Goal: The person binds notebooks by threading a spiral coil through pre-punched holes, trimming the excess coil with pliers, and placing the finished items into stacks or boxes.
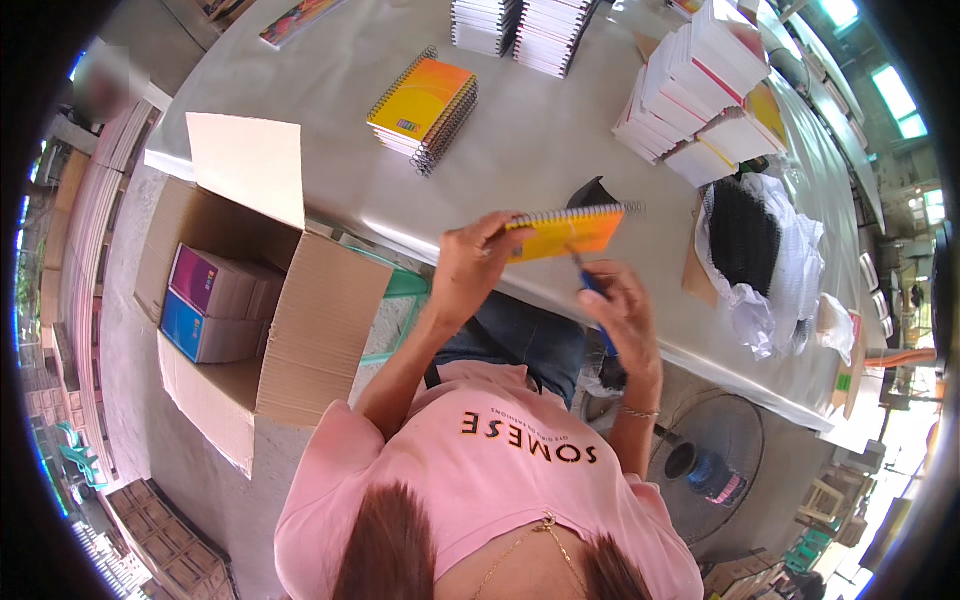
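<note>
My left hand (468, 262) grips the left end of a yellow-orange spiral notebook (575, 234), held up over the table's near edge. Its coil runs along the upper edge, and a length of wire sticks out past the right end. Closed around blue-handled pliers (591, 284), my right hand (625, 302) is just below the notebook. The dark tip of the pliers points up at the cover; whether it touches cannot be made out. Farther back on the table lies a stack of similar yellow-orange notebooks (425, 100), with coils on both sides.
An open cardboard box (325, 325) at left holds purple and blue notebooks (205, 285). Piles of bound pages (690, 95) and black mesh in white wrapping (745, 235) occupy the grey table's (540, 130) right side. Below its edge stands a fan (705, 470).
</note>
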`<state>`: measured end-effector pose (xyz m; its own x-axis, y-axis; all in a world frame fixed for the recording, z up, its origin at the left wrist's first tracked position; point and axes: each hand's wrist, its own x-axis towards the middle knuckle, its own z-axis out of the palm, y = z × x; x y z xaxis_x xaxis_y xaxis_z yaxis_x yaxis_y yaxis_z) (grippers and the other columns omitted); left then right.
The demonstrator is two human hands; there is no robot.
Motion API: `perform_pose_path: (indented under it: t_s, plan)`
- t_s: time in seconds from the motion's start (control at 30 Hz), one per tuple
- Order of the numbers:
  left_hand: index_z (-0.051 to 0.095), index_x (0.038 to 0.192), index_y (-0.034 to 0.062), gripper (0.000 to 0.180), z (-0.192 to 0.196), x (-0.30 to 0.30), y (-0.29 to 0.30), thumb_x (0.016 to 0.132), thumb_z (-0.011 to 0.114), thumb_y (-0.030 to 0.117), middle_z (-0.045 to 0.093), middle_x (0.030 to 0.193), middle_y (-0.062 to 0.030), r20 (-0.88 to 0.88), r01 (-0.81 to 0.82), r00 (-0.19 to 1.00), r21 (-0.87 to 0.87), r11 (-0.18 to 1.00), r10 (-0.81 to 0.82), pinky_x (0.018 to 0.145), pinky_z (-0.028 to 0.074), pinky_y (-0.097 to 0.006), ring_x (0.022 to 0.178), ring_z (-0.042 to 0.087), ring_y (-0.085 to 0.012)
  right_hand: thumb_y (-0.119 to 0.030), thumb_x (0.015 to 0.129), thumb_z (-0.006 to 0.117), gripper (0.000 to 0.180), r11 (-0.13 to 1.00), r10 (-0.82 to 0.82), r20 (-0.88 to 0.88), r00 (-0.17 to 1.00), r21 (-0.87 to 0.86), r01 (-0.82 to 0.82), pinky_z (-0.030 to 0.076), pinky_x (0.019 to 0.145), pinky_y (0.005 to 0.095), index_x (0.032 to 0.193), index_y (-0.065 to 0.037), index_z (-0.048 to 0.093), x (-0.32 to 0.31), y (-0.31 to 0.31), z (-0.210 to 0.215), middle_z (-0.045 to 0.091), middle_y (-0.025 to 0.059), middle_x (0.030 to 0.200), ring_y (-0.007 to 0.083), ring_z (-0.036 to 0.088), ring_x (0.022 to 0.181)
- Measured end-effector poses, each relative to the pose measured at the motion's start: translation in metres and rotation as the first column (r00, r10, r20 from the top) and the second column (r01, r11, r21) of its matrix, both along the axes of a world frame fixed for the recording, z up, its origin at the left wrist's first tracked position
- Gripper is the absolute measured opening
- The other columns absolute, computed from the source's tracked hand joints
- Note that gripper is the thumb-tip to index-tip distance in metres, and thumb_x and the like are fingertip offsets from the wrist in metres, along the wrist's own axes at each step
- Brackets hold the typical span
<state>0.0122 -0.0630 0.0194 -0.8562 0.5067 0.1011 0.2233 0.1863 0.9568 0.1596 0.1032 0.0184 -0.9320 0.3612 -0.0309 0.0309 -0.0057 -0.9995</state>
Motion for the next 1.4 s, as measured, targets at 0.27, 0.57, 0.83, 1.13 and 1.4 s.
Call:
perform_pose_path:
  t_s: [0.27,0.57,0.83,1.13,1.4]
  plan:
    - [0.063,0.117,-0.0087,0.037,0.043,-0.104,-0.022,0.094,0.067,0.02,0.066,0.088,-0.0035,-0.058,-0.302,0.932,0.421,0.855,0.357,0.07,0.049,-0.023,0.079,0.055,-0.0056,-0.007,0.083,0.067,0.026,0.382,-0.47,-0.175,0.865,0.843,0.378,0.04,0.095,0.0456,0.108,-0.005,0.062,0.014,0.087,-0.05,0.058,0.0143,0.107,0.0352,0.054,0.107]
    - [0.058,0.134,0.0067,0.039,0.085,-0.231,-0.044,0.1,0.054,0.026,0.064,0.103,0.0003,-0.198,0.113,0.976,0.092,0.989,-0.093,0.091,0.047,-0.026,0.1,0.058,-0.0069,-0.009,0.086,0.064,0.024,0.356,-0.503,-0.189,0.844,0.844,0.401,0.037,0.098,0.047,0.11,-0.007,0.06,0.013,0.081,-0.054,0.058,0.0134,0.111,0.0339,0.052,0.113]
    - [0.065,0.125,0.0126,0.041,0.1,-0.276,-0.001,0.096,0.038,0.022,0.062,0.097,-0.0048,-0.248,0.29,0.894,-0.318,0.903,-0.374,0.093,0.042,-0.028,0.099,0.055,-0.0125,-0.008,0.085,0.065,0.025,0.351,-0.534,-0.192,0.823,0.835,0.423,0.038,0.095,0.0458,0.11,-0.009,0.06,0.013,0.079,-0.054,0.058,0.0108,0.112,0.0324,0.053,0.111]
    - [0.072,0.106,0.009,0.041,0.048,-0.272,0.043,0.095,0.037,0.027,0.063,0.11,-0.0127,-0.38,0.29,0.763,-0.521,0.803,-0.523,0.102,0.04,-0.04,0.111,0.055,-0.0285,-0.01,0.086,0.066,0.023,0.364,-0.516,-0.201,0.833,0.829,0.425,0.04,0.095,0.0447,0.108,-0.005,0.061,0.011,0.077,-0.05,0.059,0.0131,0.108,0.033,0.055,0.105]
    - [0.074,0.099,0.0091,0.037,0.017,-0.266,0.045,0.093,0.04,0.023,0.048,0.089,-0.0083,-0.578,0.191,0.635,-0.526,0.829,-0.512,0.095,0.042,-0.04,0.091,0.052,-0.0238,-0.01,0.087,0.064,0.023,0.365,-0.515,-0.188,0.836,0.835,0.412,0.04,0.095,0.0447,0.109,-0.005,0.061,0.009,0.073,-0.047,0.059,0.0123,0.11,0.0327,0.054,0.106]
